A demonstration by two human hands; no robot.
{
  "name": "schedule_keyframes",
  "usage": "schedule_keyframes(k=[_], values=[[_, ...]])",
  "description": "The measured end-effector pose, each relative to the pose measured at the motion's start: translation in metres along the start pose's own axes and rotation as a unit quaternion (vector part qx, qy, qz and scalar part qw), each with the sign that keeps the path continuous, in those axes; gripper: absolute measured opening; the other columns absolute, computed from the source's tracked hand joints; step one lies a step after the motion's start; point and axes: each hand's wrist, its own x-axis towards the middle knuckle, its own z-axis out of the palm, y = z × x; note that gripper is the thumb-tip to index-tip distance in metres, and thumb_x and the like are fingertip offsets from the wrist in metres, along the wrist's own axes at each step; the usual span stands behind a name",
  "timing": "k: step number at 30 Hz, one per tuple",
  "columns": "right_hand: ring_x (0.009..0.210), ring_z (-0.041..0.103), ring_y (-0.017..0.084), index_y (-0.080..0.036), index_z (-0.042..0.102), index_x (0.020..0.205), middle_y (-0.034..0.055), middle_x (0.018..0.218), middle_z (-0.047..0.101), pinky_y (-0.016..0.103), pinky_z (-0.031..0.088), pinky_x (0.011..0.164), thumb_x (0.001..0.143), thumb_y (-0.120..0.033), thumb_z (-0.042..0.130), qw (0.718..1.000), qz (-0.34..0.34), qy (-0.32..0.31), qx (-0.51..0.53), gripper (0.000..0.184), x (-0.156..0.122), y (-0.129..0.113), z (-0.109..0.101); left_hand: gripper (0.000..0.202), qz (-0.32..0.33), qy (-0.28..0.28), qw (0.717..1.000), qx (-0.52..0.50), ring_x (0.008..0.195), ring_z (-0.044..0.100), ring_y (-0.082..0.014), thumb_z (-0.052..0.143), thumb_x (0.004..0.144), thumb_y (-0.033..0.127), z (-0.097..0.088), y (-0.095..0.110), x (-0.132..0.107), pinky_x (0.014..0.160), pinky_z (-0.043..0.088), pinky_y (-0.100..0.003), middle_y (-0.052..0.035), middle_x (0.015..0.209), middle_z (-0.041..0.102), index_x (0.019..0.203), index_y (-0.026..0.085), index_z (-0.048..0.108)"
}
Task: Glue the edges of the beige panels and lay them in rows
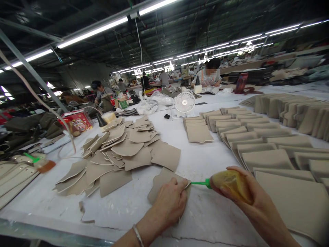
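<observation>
My left hand (170,200) lies closed on a beige cut piece of material (160,180) on the white table (205,161), pressing it down near its right edge. My right hand (246,199) is wrapped round a yellow squeeze bottle (232,183). The bottle's green nozzle (202,183) points left and reaches the edge of the piece by my left fingers. A loose pile of the same beige pieces (120,154) lies to the left. Rows of overlapped beige pieces (259,144) are laid out to the right.
A small white fan (184,103) stands at mid-table, with clear plastic bags (151,103) beside it. Another glue bottle (42,164) lies at the left. A red box (78,120) sits at the back left. Other people work at tables farther back.
</observation>
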Motion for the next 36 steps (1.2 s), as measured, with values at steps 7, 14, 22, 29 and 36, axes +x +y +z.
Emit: schedule_keyframes(k=[7, 14, 22, 29, 36], values=[[0.110, 0.058, 0.025, -0.029, 0.049, 0.124, 0.0034, 0.124, 0.058, 0.032, 0.048, 0.093, 0.078, -0.063, 0.067, 0.997, 0.023, -0.059, 0.041, 0.060, -0.013, 0.013, 0.000, 0.040, 0.010, -0.001, 0.999, -0.033, 0.092, 0.063, -0.0234, 0.032, 0.094, 0.025, 0.001, -0.003, 0.000, 0.082, 0.048, -0.033, -0.0044, 0.096, 0.060, 0.123, 0.032, 0.060], [0.107, 0.057, 0.027, -0.025, 0.051, 0.121, 0.0038, 0.115, 0.060, 0.033, 0.044, 0.092, 0.075, -0.061, 0.069, 0.995, 0.046, -0.028, 0.086, 0.061, -0.021, -0.005, 0.007, 0.044, 0.007, 0.010, 0.998, -0.066, 0.097, 0.063, -0.0227, 0.034, 0.095, 0.025, 0.003, -0.005, -0.002, 0.088, 0.048, -0.033, -0.0042, 0.105, 0.061, 0.132, 0.032, 0.056], [0.103, 0.058, 0.026, -0.026, 0.052, 0.119, 0.0011, 0.112, 0.061, 0.032, 0.038, 0.093, 0.075, -0.061, 0.068, 0.988, 0.090, -0.014, 0.122, 0.059, -0.033, -0.020, 0.011, 0.045, -0.001, 0.013, 0.997, -0.077, 0.101, 0.062, -0.0234, 0.034, 0.095, 0.026, 0.006, -0.006, -0.002, 0.093, 0.047, -0.035, -0.0060, 0.109, 0.061, 0.136, 0.028, 0.053], [0.089, 0.062, 0.025, -0.025, 0.054, 0.115, -0.0002, 0.096, 0.066, 0.031, 0.044, 0.081, 0.071, -0.059, 0.069, 0.982, 0.111, -0.038, 0.151, 0.057, -0.041, -0.023, 0.013, 0.045, -0.006, 0.023, 0.997, -0.077, 0.103, 0.061, -0.0236, 0.034, 0.095, 0.026, 0.011, -0.007, -0.002, 0.096, 0.047, -0.036, -0.0063, 0.113, 0.061, 0.136, 0.027, 0.053], [0.092, 0.063, 0.025, -0.026, 0.054, 0.115, 0.0002, 0.099, 0.066, 0.030, 0.045, 0.081, 0.073, -0.060, 0.070, 0.979, 0.115, -0.064, 0.153, 0.056, -0.046, -0.020, 0.013, 0.045, -0.012, 0.025, 0.996, -0.082, 0.105, 0.060, -0.0230, 0.035, 0.095, 0.026, 0.010, -0.007, -0.003, 0.098, 0.046, -0.035, -0.0057, 0.114, 0.061, 0.136, 0.027, 0.053]])
